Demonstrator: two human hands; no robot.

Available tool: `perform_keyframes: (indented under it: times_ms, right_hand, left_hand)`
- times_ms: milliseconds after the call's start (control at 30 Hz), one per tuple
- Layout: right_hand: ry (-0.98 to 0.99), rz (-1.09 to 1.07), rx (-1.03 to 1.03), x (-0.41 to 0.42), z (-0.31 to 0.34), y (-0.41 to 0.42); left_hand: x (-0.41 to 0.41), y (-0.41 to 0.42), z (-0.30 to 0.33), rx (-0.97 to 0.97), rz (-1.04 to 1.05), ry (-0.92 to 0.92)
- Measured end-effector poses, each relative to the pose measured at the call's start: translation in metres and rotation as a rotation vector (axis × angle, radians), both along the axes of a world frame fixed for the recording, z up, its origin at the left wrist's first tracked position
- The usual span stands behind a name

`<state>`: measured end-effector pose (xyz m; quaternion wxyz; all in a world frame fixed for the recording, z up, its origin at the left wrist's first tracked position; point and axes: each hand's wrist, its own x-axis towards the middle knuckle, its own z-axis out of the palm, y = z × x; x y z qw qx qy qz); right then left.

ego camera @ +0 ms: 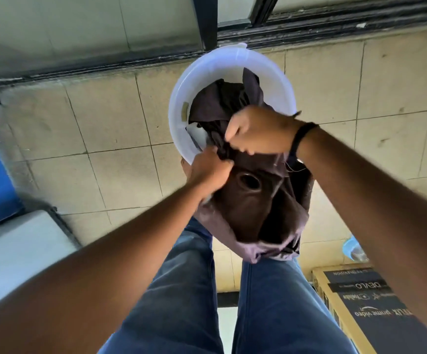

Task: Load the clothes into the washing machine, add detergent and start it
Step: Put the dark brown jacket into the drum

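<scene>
Cardboard box [376, 310] at lower right, print upside down: "DEVLO", "prime video", "YouTube".
Dark garment [256, 208] hangs from white bucket [181, 98], bunched between both fists.
Left hand [208, 169] curled tight on cloth edge.
Right hand [261, 131] pinches same fold, probably thumb-side.
Beige tiled floor [79, 139] below.

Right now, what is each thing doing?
white bucket: on the tiled floor, dark clothes inside.
dark garment: partly lifted out, hanging over the jeans.
left hand: gripping the garment.
right hand: gripping the garment.
cardboard box: lying on the floor, shut.
</scene>
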<state>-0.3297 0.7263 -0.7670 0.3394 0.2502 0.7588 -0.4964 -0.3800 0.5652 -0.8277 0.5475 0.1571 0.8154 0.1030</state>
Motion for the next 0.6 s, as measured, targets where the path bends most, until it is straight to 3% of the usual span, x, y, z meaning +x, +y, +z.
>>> perform_keyframes:
  times_ms: [67, 133, 233, 300, 400, 600]
  right_hand:
    - [-0.012, -0.128, 0.247, -0.004, -0.033, 0.011]
    - [-0.206, -0.054, 0.244, -0.008, -0.065, 0.013]
    - [-0.426, 0.086, 0.23, -0.004, -0.103, 0.004]
    - [-0.433, 0.123, 0.277, 0.003, -0.12, -0.005]
    - [-0.326, 0.037, 0.302, 0.01, -0.125, -0.019]
    - [0.047, -0.038, 0.319, 0.01, -0.013, -0.057]
  left_hand:
    - [0.019, -0.002, 0.031, 0.146, 0.014, 0.063]
    - [0.038, -0.006, 0.077, 0.383, -0.034, 0.023]
    - [0.058, -0.017, 0.132, 0.65, -0.137, -0.23]
    - [0.067, -0.026, 0.143, 0.668, -0.165, -0.357]
    - [0.064, -0.037, 0.131, 0.587, -0.094, -0.369]
    - [0.013, -0.059, 0.101, 0.363, 0.403, 0.055]
